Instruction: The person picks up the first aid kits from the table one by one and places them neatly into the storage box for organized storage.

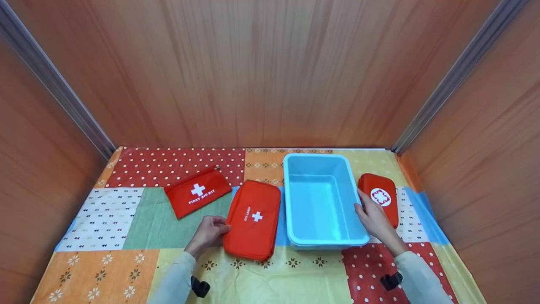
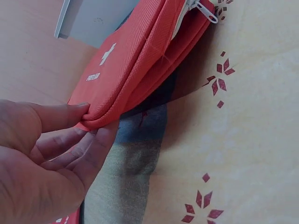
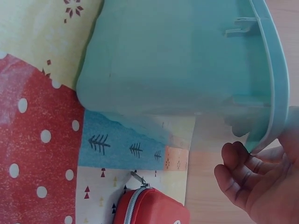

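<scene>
My left hand (image 1: 209, 232) pinches the left edge of a red first aid case (image 1: 253, 228), thumb on top and fingers beneath. In the left wrist view the case (image 2: 126, 60) is tilted, and its zipper (image 2: 205, 10) hangs partly undone. On the other side, my right hand (image 1: 375, 217) grips the right rim of a light blue plastic bin (image 1: 318, 242). The right wrist view has its fingers (image 3: 231, 184) curled under that rim. No objects show inside the bin. A smaller red hard case (image 1: 386, 211) with a round white emblem lies just right of this hand.
A flat red first aid kit pouch (image 1: 181, 205) lies at the back left. The table wears a patchwork cloth (image 1: 101, 274). Wood-grain panels (image 1: 270, 76) stand behind and on both sides, with grey metal strips (image 1: 455, 76) at the corners.
</scene>
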Demonstrator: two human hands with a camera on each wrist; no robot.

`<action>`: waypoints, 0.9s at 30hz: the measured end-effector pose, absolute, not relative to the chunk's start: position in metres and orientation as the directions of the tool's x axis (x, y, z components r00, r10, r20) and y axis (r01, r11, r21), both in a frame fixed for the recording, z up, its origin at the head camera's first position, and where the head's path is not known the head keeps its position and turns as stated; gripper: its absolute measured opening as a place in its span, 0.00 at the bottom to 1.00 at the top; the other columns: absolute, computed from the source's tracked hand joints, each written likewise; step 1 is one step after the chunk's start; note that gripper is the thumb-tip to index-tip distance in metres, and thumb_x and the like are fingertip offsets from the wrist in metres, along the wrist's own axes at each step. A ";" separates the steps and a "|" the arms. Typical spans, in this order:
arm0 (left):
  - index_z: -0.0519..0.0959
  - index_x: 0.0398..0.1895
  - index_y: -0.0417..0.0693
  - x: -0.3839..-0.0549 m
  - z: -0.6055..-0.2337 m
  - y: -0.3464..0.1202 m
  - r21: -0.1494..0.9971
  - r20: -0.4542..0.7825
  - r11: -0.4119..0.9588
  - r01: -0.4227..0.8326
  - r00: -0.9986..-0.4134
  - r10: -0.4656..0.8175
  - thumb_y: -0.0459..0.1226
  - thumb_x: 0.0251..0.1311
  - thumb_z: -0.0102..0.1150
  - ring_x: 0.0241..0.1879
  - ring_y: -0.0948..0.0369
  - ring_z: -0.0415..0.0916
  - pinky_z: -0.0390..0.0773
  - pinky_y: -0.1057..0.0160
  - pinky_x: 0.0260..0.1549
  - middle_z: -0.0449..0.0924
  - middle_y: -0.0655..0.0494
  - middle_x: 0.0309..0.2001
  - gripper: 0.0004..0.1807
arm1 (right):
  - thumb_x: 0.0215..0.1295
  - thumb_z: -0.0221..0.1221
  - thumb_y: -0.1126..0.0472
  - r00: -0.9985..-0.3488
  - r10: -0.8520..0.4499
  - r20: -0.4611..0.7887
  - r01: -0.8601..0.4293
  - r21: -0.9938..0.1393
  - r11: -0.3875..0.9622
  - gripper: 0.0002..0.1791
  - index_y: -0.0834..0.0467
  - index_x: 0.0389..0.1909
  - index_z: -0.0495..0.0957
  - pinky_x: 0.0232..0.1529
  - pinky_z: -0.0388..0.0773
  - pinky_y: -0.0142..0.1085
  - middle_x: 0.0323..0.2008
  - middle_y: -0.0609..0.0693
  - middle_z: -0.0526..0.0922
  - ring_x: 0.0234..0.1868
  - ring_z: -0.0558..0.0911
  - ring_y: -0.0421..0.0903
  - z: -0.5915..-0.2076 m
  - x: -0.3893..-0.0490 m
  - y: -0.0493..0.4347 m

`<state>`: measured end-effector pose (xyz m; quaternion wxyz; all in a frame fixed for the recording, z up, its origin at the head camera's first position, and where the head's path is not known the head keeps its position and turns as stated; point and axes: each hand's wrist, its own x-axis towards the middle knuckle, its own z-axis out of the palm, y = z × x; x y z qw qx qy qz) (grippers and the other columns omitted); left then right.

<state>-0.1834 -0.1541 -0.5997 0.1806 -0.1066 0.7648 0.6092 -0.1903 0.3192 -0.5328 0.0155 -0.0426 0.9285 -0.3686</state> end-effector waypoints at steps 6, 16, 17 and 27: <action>0.79 0.50 0.36 -0.184 -0.603 -0.160 0.907 -0.395 0.177 -0.382 -0.917 0.047 0.36 0.62 0.63 0.34 0.53 0.86 0.85 0.55 0.39 0.86 0.44 0.41 0.16 | 0.74 0.51 0.57 -0.996 -0.088 -0.007 -0.058 -0.694 0.718 0.34 0.59 0.76 0.51 0.56 0.75 0.54 0.69 0.62 0.67 0.66 0.72 0.63 -0.534 -0.190 0.319; 0.79 0.53 0.36 -0.185 -0.597 -0.165 0.920 -0.379 0.103 -0.378 -0.925 -0.014 0.36 0.62 0.63 0.35 0.53 0.86 0.84 0.55 0.43 0.86 0.43 0.43 0.18 | 0.74 0.51 0.56 -0.996 -0.088 -0.004 -0.060 -0.697 0.714 0.34 0.57 0.76 0.51 0.56 0.75 0.54 0.69 0.61 0.67 0.66 0.72 0.63 -0.533 -0.189 0.320; 0.78 0.53 0.35 -0.185 -0.596 -0.165 0.922 -0.375 0.094 -0.376 -0.927 -0.019 0.36 0.62 0.64 0.36 0.53 0.86 0.84 0.55 0.43 0.86 0.43 0.43 0.19 | 0.74 0.51 0.56 -0.996 -0.086 -0.005 -0.058 -0.697 0.715 0.34 0.57 0.76 0.51 0.56 0.75 0.53 0.69 0.61 0.68 0.66 0.72 0.63 -0.532 -0.189 0.320; 0.77 0.56 0.36 -0.190 -0.582 -0.171 0.934 -0.348 0.063 -0.352 -0.935 -0.074 0.36 0.62 0.63 0.38 0.57 0.84 0.83 0.57 0.45 0.85 0.43 0.48 0.21 | 0.74 0.52 0.58 -0.997 -0.078 -0.009 -0.050 -0.691 0.722 0.34 0.59 0.76 0.51 0.55 0.76 0.53 0.67 0.63 0.69 0.64 0.73 0.63 -0.533 -0.190 0.318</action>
